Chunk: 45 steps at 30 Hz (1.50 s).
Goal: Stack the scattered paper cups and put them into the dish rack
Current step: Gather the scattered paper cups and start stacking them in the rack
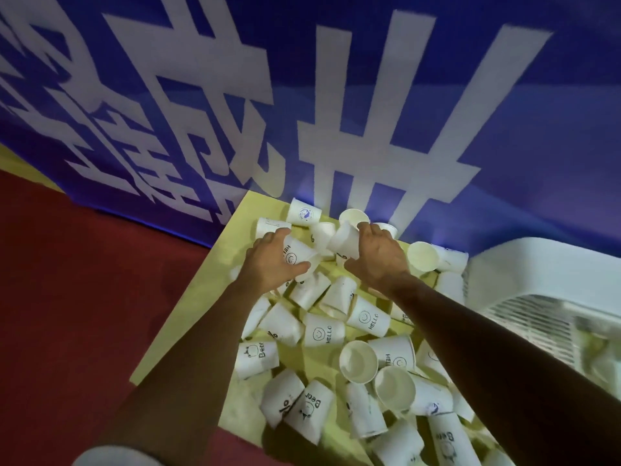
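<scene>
Cups (324, 334) scattered on yellow mat (201, 290), all left of dish rack (537, 290), most on their sides; none visible in rack. Left hand (275, 264) curled round smiley cup (297, 250), right hand (379, 255) gripping plain cup (342, 238), both well left of rack. Risks: tight grip could crush thin walls; mismatched mouths may jam nesting; forearms over the heap might sweep loose cups away from rack, off mat.

Left hand (274, 262) gripping smiley cup (297, 252), right hand (379, 255) gripping plain cup (344, 240), yellow table (191, 311)
</scene>
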Each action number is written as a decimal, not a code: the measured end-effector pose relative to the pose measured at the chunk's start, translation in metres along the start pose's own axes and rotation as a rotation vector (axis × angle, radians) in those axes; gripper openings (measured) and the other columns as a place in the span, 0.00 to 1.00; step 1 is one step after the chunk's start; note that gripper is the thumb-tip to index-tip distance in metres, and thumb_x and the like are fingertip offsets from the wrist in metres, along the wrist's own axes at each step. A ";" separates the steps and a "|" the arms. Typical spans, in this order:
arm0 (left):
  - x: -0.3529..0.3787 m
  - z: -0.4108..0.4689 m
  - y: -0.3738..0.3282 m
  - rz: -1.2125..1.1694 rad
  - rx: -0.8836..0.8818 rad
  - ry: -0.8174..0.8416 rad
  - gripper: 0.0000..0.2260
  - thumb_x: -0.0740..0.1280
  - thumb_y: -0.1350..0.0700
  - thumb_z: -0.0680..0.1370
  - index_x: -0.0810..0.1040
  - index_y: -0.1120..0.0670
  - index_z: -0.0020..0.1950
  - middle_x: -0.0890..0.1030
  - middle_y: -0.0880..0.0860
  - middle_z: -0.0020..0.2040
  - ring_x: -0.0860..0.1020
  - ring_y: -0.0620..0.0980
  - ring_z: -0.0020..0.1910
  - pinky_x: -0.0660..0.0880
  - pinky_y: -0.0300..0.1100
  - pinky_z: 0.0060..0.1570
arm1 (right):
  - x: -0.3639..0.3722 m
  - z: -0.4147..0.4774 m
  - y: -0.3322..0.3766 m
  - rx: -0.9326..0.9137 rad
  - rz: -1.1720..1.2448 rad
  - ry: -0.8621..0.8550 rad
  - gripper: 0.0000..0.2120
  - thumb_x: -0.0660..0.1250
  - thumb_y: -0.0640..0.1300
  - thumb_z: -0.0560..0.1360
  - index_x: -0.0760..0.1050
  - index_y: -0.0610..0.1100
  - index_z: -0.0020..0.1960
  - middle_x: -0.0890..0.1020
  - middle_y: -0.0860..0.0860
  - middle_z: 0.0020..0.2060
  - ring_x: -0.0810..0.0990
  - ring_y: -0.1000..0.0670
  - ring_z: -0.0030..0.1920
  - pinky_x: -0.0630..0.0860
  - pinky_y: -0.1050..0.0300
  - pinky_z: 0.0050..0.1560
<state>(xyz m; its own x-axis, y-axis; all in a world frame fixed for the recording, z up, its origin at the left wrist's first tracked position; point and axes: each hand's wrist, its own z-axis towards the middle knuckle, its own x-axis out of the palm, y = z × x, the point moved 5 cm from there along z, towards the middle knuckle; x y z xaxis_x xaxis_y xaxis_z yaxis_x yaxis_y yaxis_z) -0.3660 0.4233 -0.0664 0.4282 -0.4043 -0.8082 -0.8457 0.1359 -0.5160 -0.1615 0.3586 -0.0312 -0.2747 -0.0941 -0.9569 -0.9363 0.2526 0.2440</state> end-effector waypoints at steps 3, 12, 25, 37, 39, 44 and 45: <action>0.020 -0.012 -0.035 0.007 0.049 0.058 0.38 0.73 0.37 0.71 0.63 0.48 0.75 0.73 0.52 0.69 0.72 0.55 0.66 0.68 0.53 0.67 | -0.010 -0.028 -0.037 0.079 0.069 0.000 0.33 0.73 0.51 0.71 0.63 0.43 0.71 0.75 0.45 0.63 0.76 0.42 0.59 0.76 0.47 0.58; 0.088 -0.057 -0.132 -0.409 0.046 0.247 0.18 0.67 0.41 0.78 0.76 0.44 0.66 0.79 0.48 0.60 0.78 0.46 0.57 0.75 0.39 0.53 | -0.029 -0.116 -0.147 0.181 0.316 -0.047 0.36 0.75 0.52 0.69 0.63 0.45 0.71 0.74 0.47 0.64 0.75 0.44 0.60 0.75 0.49 0.58; 0.174 -0.117 -0.243 -0.714 0.003 0.680 0.29 0.75 0.60 0.74 0.70 0.44 0.70 0.81 0.50 0.63 0.79 0.50 0.63 0.77 0.51 0.64 | -0.049 -0.196 -0.252 0.161 0.748 -0.127 0.31 0.76 0.47 0.66 0.64 0.53 0.63 0.79 0.52 0.53 0.79 0.50 0.49 0.76 0.54 0.46; 0.202 -0.117 -0.247 -0.356 0.101 0.450 0.35 0.80 0.49 0.65 0.72 0.46 0.69 0.80 0.45 0.61 0.78 0.46 0.61 0.75 0.47 0.62 | -0.039 -0.237 -0.305 0.215 0.677 -0.286 0.34 0.78 0.48 0.66 0.66 0.51 0.67 0.76 0.54 0.58 0.75 0.52 0.56 0.72 0.56 0.53; 0.206 -0.116 -0.244 -0.346 0.099 0.443 0.35 0.80 0.49 0.64 0.72 0.46 0.69 0.80 0.46 0.60 0.78 0.46 0.60 0.76 0.48 0.62 | -0.031 -0.234 -0.305 0.224 0.642 -0.274 0.35 0.78 0.46 0.66 0.65 0.50 0.69 0.76 0.52 0.60 0.74 0.50 0.58 0.71 0.56 0.54; 0.213 -0.116 -0.238 -0.329 0.118 0.425 0.31 0.80 0.54 0.68 0.71 0.47 0.67 0.79 0.47 0.59 0.77 0.45 0.58 0.75 0.36 0.49 | -0.011 -0.220 -0.299 0.222 0.586 -0.243 0.38 0.76 0.44 0.66 0.63 0.47 0.71 0.74 0.47 0.63 0.73 0.46 0.61 0.73 0.52 0.59; 0.214 -0.116 -0.236 -0.329 0.118 0.419 0.31 0.80 0.53 0.68 0.71 0.47 0.68 0.79 0.47 0.59 0.77 0.46 0.58 0.75 0.37 0.50 | -0.008 -0.216 -0.298 0.229 0.570 -0.240 0.38 0.76 0.44 0.66 0.63 0.47 0.72 0.73 0.46 0.63 0.73 0.45 0.62 0.74 0.52 0.59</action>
<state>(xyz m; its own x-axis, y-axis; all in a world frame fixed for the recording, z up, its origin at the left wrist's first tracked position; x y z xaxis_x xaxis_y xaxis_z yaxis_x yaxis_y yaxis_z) -0.1116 0.2000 -0.0853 0.4802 -0.7651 -0.4290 -0.6369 0.0323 -0.7703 0.0729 0.0757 -0.0623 -0.6323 0.3254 -0.7031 -0.5812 0.4008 0.7082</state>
